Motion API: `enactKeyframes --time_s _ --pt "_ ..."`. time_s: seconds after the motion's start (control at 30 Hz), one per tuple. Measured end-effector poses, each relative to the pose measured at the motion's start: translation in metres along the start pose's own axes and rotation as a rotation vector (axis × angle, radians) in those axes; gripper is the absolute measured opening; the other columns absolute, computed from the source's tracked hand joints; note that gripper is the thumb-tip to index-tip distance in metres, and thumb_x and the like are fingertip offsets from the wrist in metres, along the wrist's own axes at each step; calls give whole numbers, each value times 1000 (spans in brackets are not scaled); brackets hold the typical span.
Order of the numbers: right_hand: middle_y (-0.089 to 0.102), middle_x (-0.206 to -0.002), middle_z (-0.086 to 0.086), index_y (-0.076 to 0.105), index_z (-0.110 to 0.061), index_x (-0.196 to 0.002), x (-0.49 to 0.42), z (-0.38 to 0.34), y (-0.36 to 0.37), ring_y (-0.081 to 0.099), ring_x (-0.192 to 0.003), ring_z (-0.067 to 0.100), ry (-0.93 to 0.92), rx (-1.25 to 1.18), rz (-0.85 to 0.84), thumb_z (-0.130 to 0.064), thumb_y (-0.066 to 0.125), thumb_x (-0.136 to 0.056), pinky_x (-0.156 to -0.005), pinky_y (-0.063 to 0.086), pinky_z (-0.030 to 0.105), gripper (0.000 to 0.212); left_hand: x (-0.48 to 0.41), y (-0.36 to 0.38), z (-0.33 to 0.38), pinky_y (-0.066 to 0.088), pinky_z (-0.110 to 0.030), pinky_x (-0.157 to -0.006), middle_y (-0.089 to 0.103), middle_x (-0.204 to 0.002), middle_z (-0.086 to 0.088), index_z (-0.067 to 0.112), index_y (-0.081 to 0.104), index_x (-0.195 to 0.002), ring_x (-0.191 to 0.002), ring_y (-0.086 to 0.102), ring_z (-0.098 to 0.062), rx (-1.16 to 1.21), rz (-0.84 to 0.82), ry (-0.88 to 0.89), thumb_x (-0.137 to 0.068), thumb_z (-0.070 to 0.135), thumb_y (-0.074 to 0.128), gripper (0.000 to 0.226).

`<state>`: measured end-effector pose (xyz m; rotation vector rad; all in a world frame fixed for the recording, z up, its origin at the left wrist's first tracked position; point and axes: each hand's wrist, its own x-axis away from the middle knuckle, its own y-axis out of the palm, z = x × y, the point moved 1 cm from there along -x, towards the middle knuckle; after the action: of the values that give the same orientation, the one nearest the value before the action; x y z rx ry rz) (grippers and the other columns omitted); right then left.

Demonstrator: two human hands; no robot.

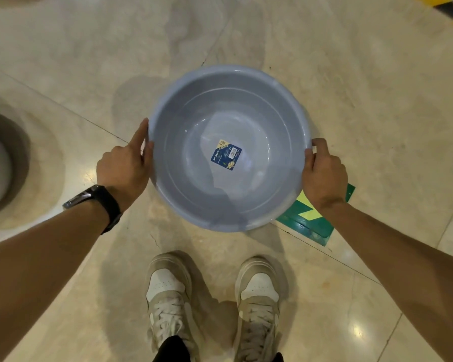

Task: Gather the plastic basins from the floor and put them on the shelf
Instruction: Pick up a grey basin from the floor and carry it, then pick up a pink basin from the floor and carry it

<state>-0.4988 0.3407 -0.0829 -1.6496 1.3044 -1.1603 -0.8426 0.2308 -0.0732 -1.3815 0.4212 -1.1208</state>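
I'm looking down at what reads as a shop or mall floor: glossy beige marble-look tiles (351, 100); a green arrow floor sticker (317, 226); yellow-and-black hazard tape (445, 9) (top right corner); the basin (230, 105) carries a retail label (226, 154).

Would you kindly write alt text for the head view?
Two hands, left hand and right hand, grip opposite rims of a grey-blue plastic basin above a glossy tiled floor. A blue label sits inside; sneakers show below.

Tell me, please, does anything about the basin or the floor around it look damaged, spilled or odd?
Nothing stands out. The blue basin, held by the left hand and right hand, looks intact and empty apart from its label.
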Motion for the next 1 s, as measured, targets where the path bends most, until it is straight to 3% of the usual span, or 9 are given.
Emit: enactKeyframes --time_s 0.07,0.17,0.27,0.37,0.43,0.5,0.67,0.8,1.0 --pt "67 -84 19 50 -9 -122 0 -1 6 60 -72 40 41 -15 7 -25 36 -105 -67 52 49 27 1 3 -1 29 -27 -47 66 -66 -6 40 12 -159 -51 49 -21 6 -19 -4 -105 53 16 56" --pt "67 -88 22 51 -9 -119 -2 1 5 59 -75 42 79 6 -35 -27 38 -104 -66 50 44 26 2 7 1 37 -28 -47 66 -71 -4 45 5 -158 -55 57 -22 49 -81 -46 -105 54 19 55" --pt "63 -111 23 52 -9 -125 -5 -6 -24 59 -93 45 128 50 -123 -36 42 -102 -71 38 38 36 5 -13 7 49 -38 -60 64 -111 -14 41 -6 -158 -68 58 -28 -13 -186 -137 -104 54 31 67" --pt "51 -130 16 42 -15 -141 -7 -31 -83 58 -106 42 61 52 -161 -45 49 -97 -76 42 41 54 23 -68 23 43 -37 -60 35 -146 -18 35 -6 -159 -78 59 -32 -33 -172 -129 -97 56 49 86" --pt "45 -137 13 34 -20 -148 -14 -55 -140 55 -112 38 -37 106 -195 -48 51 -94 -80 44 41 63 31 -131 39 49 -42 -66 27 -153 -17 33 1 -160 -107 59 -39 -66 -96 -61 -91 58 58 92" --pt "40 -144 12 28 -22 -151 -20 -85 -206 48 -121 35 -99 143 -205 -49 53 -93 -88 45 42 70 40 -208 56 53 -51 -79 27 -153 -17 32 9 -160 -124 49 -41 -90 -27 -6 -87 59 64 95" --pt "31 -150 6 17 -27 -155 -26 -195 -390 39 -131 28 -287 183 -156 -50 59 -87 -92 45 43 83 72 -423 111 51 -51 -80 37 -148 -15 28 24 -157 -126 44 -40 -211 110 147 -81 57 72 93" --pt "14 -160 3 5 -28 -156 5 -285 -516 27 -142 26 -397 264 -180 -51 58 -88 -102 42 42 88 127 -564 146 51 -44 -89 38 -149 -8 30 19 -157 -129 45 -32 -324 173 188 -83 63 63 93" --pt "22 -157 6 17 -27 -153 77 -412 -689 36 -137 28 -613 181 -16 -48 66 -84 -97 47 42 87 234 -743 162 45 -39 -92 40 -147 -2 33 25 -156 -128 47 -28 -265 385 152 -84 63 58 85"
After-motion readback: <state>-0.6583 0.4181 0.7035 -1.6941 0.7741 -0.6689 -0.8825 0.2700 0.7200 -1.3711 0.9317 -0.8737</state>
